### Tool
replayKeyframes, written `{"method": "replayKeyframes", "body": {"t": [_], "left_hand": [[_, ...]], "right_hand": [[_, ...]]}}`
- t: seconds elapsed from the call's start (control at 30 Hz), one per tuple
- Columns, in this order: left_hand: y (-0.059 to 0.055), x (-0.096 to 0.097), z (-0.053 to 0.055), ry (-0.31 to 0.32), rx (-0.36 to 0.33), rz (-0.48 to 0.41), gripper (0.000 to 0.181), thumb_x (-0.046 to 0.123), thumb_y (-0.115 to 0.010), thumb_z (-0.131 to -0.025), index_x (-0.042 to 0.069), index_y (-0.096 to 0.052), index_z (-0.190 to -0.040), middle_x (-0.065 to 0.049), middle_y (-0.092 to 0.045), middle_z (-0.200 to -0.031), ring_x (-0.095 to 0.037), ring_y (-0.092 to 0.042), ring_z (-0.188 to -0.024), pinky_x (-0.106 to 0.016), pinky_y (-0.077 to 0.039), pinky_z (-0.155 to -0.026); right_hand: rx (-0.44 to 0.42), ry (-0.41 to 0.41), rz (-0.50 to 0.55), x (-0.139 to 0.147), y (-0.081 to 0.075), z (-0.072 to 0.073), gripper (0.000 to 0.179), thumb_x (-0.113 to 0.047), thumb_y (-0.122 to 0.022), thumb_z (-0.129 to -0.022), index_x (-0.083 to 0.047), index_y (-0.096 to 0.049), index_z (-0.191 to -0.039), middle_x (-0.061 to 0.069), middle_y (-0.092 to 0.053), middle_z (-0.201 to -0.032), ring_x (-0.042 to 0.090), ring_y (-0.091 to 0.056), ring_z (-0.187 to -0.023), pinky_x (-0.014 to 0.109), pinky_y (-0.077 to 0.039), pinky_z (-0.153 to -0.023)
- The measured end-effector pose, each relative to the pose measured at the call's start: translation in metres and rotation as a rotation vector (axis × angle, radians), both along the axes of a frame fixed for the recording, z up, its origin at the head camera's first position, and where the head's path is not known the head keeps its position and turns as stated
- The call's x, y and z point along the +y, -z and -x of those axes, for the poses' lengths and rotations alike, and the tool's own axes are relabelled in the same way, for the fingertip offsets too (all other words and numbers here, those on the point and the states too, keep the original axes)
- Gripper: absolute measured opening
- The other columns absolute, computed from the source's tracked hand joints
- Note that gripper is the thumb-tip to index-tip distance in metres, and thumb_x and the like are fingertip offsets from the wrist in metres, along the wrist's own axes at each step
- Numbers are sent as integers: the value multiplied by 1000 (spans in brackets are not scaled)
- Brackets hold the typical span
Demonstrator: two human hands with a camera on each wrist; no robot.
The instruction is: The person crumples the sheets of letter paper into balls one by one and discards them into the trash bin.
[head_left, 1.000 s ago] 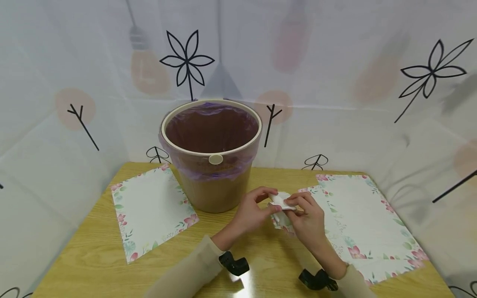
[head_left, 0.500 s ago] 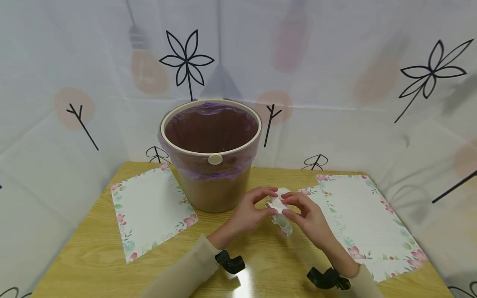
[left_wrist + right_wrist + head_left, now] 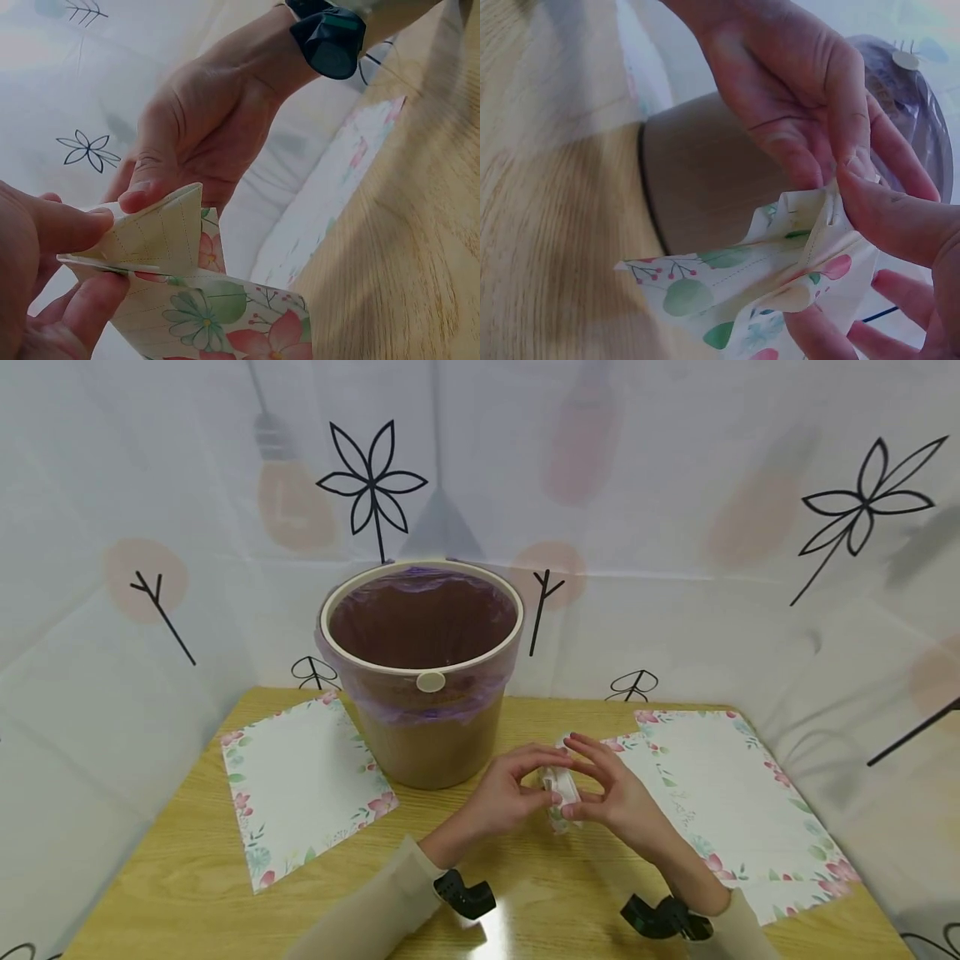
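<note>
Between my two hands is a crumpled, folded sheet of floral paper (image 3: 562,789), mostly white in the head view. My left hand (image 3: 506,793) pinches its left side between thumb and fingers. At the right, my right hand (image 3: 622,797) has its thumb on the near edge and its fingers arched over the top, gripping it. A lined, pointed fold (image 3: 161,232) stands up from the paper in the left wrist view, with the flowered side hanging below. In the right wrist view the printed paper (image 3: 697,292) flares out in creases beneath both thumbs. My right fingertips are partly hidden behind it.
A tan bin (image 3: 427,752) with a purple liner (image 3: 465,710) stands behind my hands, its mouth open upward. One floral sheet (image 3: 307,793) lies left on the wooden table (image 3: 187,877). Overlapping floral sheets (image 3: 742,785) lie at the right. A printed cloth (image 3: 480,460) hangs behind.
The paper has been folded and squeezed into a narrower bundle between my hands. My right fingers have shifted up and over it. The bin and loose sheets stay put.
</note>
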State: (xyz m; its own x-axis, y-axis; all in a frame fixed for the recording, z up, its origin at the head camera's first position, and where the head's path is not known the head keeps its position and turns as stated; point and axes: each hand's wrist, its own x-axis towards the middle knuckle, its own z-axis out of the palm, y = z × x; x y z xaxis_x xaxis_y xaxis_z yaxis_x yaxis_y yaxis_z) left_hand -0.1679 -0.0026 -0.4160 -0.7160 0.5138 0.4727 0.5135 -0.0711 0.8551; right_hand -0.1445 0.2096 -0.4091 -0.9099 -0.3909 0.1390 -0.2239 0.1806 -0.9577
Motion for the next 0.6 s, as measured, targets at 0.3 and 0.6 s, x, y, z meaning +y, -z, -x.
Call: {"method": "replayKeyframes", "body": {"t": [0.3, 0.6], "left_hand": [[4, 0, 0, 54, 21, -117, 26, -10, -69, -88, -7, -67, -113, -15, -62, -123, -21, -55, -122, -41, -57, -83], [6, 3, -1, 59, 1, -196, 20, -17, -68, -84, -6, -68, -101, -22, -63, -117, -31, -59, -115, -43, -55, -87]], "right_hand": [[-40, 90, -47, -5, 0, -1, 80, -12, -83, -82, -1, -40, -148, 16, -47, -146, 37, -50, -129, 36, -50, -96], [-49, 180, -105, -12, 0, -6, 61, -14, -83, -82, 0, -57, -135, 14, -62, -130, 30, -58, -118, 25, -52, -85]]}}
